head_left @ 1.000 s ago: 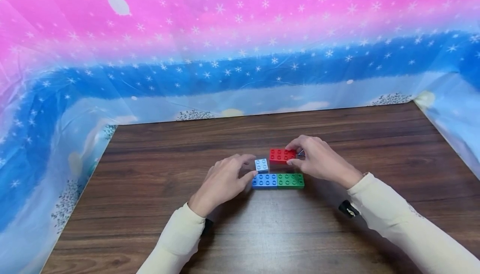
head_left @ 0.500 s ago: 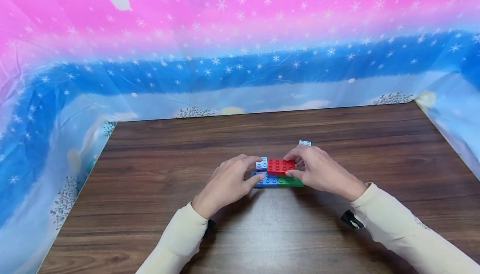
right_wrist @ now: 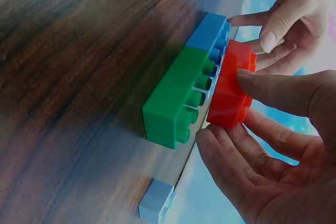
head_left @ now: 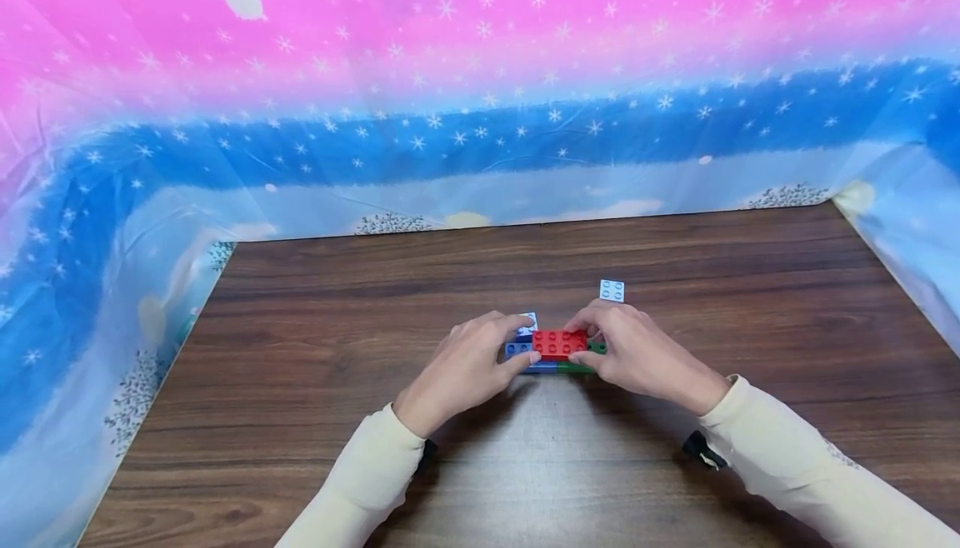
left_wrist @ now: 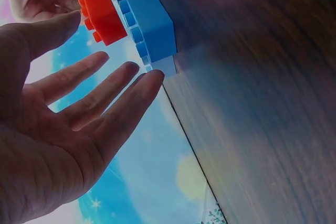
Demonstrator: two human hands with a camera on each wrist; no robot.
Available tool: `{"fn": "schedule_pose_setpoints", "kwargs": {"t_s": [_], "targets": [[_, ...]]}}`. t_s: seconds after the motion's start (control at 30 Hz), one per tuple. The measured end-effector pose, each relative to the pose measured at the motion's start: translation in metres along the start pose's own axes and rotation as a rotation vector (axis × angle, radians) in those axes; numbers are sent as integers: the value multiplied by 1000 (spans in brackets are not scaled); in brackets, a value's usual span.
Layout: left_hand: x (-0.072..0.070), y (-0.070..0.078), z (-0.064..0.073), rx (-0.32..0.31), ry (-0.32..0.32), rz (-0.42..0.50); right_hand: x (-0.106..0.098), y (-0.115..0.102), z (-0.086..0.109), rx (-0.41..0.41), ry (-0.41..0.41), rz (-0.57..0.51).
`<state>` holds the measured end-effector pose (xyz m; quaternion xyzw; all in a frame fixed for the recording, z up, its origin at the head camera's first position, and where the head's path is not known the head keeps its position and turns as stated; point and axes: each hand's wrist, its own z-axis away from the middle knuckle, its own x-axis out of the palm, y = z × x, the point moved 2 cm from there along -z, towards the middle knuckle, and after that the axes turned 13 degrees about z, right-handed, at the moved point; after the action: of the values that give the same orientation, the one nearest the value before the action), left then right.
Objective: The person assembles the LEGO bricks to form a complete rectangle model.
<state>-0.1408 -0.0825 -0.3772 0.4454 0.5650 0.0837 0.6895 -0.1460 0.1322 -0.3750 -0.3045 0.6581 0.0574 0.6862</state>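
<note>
My right hand (head_left: 641,356) pinches a red toy building brick (head_left: 558,342) between thumb and fingers. It is held just above a row made of a blue brick (head_left: 517,350) and a green brick (right_wrist: 176,95), straddling their joint. A narrow gap shows between the red brick's underside and the studs in the right wrist view. My left hand (head_left: 465,362) is beside the row's left end, fingers spread, its thumb tip near the red brick's left corner. Behind the blue brick stands a small pale-blue brick (head_left: 529,320), partly covered by the left fingers.
A second small pale-blue brick (head_left: 612,290) sits on the wooden table (head_left: 337,298) beyond my right hand. A pink and blue snowflake-patterned cloth (head_left: 480,140) hangs along the table's back and sides.
My right hand has brought the red brick toward me, from behind the row to over it. The second pale-blue brick has come into sight. My left hand has shifted slightly right.
</note>
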Motion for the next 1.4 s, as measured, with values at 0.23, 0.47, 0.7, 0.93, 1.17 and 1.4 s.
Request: {"fn": "schedule_pose_setpoints", "kwargs": {"t_s": [0.23, 0.47, 0.7, 0.93, 1.17, 1.4], "targets": [[4, 0, -1, 13, 10, -19, 4, -1, 1, 0, -6, -7], [6, 1, -2, -11, 6, 7, 5, -1, 0, 8, -7, -2], [9, -1, -3, -18, 7, 20, 6, -1, 0, 28, -11, 5], [10, -1, -4, -8, 11, 18, 7, -1, -1, 32, -2, 1], [10, 2, -5, 12, 3, 4, 8, -2, 0, -2, 38, 45], [9, 2, -7, 33, -3, 4, 10, -3, 2, -42, 80, 79]]}}
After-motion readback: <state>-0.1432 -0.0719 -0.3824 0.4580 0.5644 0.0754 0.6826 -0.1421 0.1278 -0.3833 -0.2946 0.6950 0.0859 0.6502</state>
